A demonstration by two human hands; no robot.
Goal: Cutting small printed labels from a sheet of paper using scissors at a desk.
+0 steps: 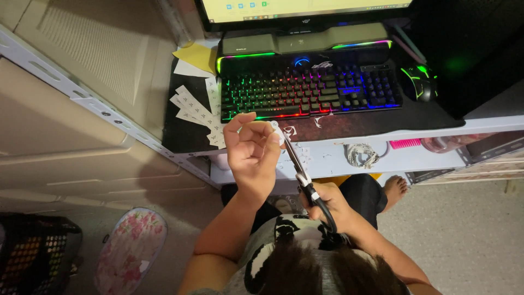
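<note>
The left hand (252, 148) is pinching a small white paper piece (275, 129) above the surface (382, 123) edge while the right hand (327, 205), closed on black-handled scissors (300, 169), is cutting into it, seemingly mid-trim, so steady blade alignment matters next.

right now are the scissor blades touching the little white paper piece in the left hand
Touching. The head view shows the scissors in the right hand, with the blade tip meeting the small white paper piece pinched in the left hand.
</note>
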